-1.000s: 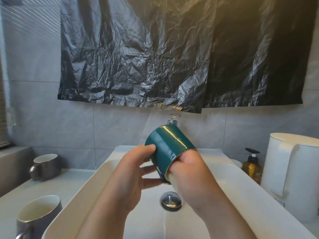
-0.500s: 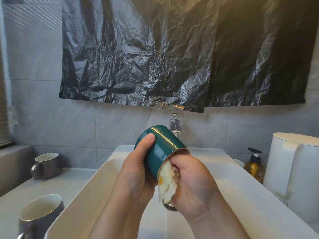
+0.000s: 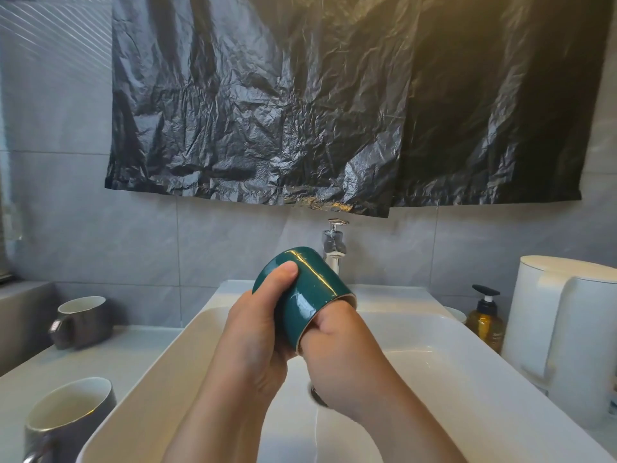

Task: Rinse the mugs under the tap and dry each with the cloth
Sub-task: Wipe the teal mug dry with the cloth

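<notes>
A glossy dark green mug (image 3: 312, 290) is held tilted over the white basin (image 3: 467, 359), its base up-left and its mouth down-right. My left hand (image 3: 257, 332) grips its side, thumb on top near the base. My right hand (image 3: 344, 359) has its fingers pushed inside the mouth; the pale cloth seen a moment ago is hidden in there. The chrome tap (image 3: 334, 245) stands just behind the mug. Two grey mugs sit on the left counter, one at the back (image 3: 81, 320) and one near the front (image 3: 66, 419).
A crumpled black plastic sheet (image 3: 300, 111) hangs on the tiled wall above the tap. An amber pump bottle (image 3: 485, 322) and a tall white container (image 3: 567, 329) stand right of the basin. The drain plug (image 3: 315, 397) peeks out under my right wrist.
The cloth showed at the mug's mouth half a second ago; my right hand has since pushed it inside. My left thumb has slid up onto the mug's top.
</notes>
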Available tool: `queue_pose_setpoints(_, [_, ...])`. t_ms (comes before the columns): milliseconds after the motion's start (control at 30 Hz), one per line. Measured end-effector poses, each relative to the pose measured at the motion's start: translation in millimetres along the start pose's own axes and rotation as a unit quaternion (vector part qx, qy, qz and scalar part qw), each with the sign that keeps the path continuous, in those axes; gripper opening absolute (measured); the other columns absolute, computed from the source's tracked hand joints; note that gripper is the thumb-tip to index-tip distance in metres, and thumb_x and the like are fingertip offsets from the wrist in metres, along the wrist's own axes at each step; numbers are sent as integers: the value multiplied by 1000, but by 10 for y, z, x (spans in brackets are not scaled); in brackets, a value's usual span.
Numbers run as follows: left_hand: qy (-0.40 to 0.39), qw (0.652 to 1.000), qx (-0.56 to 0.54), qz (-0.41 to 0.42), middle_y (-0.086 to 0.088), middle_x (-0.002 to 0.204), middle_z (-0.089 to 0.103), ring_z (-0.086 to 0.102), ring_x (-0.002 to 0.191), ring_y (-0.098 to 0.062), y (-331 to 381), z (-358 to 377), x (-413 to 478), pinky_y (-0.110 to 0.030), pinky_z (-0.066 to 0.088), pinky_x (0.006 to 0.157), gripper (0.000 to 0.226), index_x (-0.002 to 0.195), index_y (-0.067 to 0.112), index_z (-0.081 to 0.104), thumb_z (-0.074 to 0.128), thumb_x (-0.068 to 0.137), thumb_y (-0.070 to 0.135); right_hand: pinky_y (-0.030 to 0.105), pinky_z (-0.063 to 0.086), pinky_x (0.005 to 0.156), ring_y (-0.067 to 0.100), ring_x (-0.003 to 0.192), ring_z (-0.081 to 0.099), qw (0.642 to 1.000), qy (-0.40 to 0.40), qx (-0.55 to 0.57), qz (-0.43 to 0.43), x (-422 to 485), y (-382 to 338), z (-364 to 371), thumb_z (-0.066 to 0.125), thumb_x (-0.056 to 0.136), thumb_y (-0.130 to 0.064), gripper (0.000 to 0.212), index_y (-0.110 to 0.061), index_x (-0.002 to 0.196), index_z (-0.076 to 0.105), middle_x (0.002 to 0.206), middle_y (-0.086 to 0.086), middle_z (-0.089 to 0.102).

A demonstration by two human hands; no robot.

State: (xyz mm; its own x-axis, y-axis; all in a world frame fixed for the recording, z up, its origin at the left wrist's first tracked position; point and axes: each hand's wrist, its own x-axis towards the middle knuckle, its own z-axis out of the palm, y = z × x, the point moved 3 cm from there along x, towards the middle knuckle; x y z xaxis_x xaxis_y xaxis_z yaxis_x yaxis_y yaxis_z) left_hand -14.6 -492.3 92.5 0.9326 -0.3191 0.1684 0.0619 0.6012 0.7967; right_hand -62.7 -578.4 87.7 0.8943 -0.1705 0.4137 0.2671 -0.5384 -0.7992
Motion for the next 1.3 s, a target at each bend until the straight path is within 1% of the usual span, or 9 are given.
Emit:
queue_pose_setpoints(100, [-9, 1000, -10, -5, -17, 93, 77, 73, 85, -30, -44, -7, -2, -49, 52, 96, 46, 98, 8, 73, 73, 59, 33, 25, 53, 73, 20, 92, 68, 974, -26, 222, 45, 4, -26, 23, 46, 96, 3, 34, -16, 116, 67, 100, 7, 73])
queue_pose_setpoints(267, [-75, 995, -65, -31, -17, 102, 76, 73, 91, -28, -57, -9, -18, -47, 49, 102, 41, 94, 9, 82, 74, 63, 35, 37, 61, 75, 31, 97, 72, 793, -79, 601, 64, 13, -175, 35, 42, 99, 1, 32, 4, 115, 69, 109, 24, 72])
queue_pose_setpoints(367, [-83, 996, -10, -39, -15, 113, 74, 69, 96, -28, -39, -83, 2, -43, 56, 88, 44, 110, 8, 77, 76, 69, 27, 36, 59, 75, 31, 97, 71, 856, -2, 513, 63, 37, -96, -3, 49, 95, -2, 30, -4, 116, 70, 110, 23, 72])
queue_pose_setpoints(467, [-62, 998, 19, -17, -17, 106, 66, 65, 91, -28, 28, -171, 54, -42, 58, 75, 55, 111, 4, 73, 63, 66, 34, 27, 53, 78, 18, 96, 67, 974, 86, 201, 60, 22, -33, -148, 55, 92, -7, 28, -22, 114, 66, 100, 2, 71])
queue_pose_setpoints(700, [-75, 988, 135, -9, -9, 102, 79, 75, 87, -27, 112, -92, 10, -42, 60, 65, 76, 110, 15, 72, 85, 51, 61, 33, 52, 92, 24, 100, 61, 985, -14, -166, -39, -19, -61, -21, 46, 96, -15, 30, -17, 122, 60, 107, 2, 65])
queue_pose_setpoints(900, [-66, 996, 57, 28, -17, 103, 77, 74, 87, -31, 22, -102, 83, -41, 57, 71, 69, 118, 10, 66, 85, 56, 31, 32, 57, 84, 13, 95, 69, 987, -8, 150, -50, 25, -37, 38, 49, 96, -2, 37, -26, 116, 69, 101, -4, 75])
queue_pose_setpoints(1000, [-89, 995, -13, 32, -16, 95, 76, 74, 81, -26, -26, -54, 83, -38, 59, 75, 34, 99, 12, 77, 75, 68, 26, 33, 60, 83, 25, 101, 73, 869, -91, 487, 10, 24, -113, 47, 47, 95, 4, 33, -9, 107, 75, 107, 17, 75])
queue_pose_setpoints(1100, [-86, 995, -30, 51, -16, 97, 76, 73, 84, -27, -29, -31, 73, -39, 56, 81, 31, 97, 13, 79, 73, 70, 26, 38, 60, 88, 34, 105, 72, 794, -116, 596, 22, 10, -191, 16, 53, 82, -2, 34, 4, 110, 72, 115, 27, 70])
queue_pose_setpoints(1300, [-8, 995, -87, 42, -18, 114, 75, 73, 101, -33, 47, -113, 75, -42, 57, 86, 70, 130, 3, 64, 71, 75, 45, 34, 62, 71, 29, 84, 74, 892, -69, 447, 21, 20, -119, -299, 54, 84, -4, 27, -3, 101, 75, 100, 24, 75])
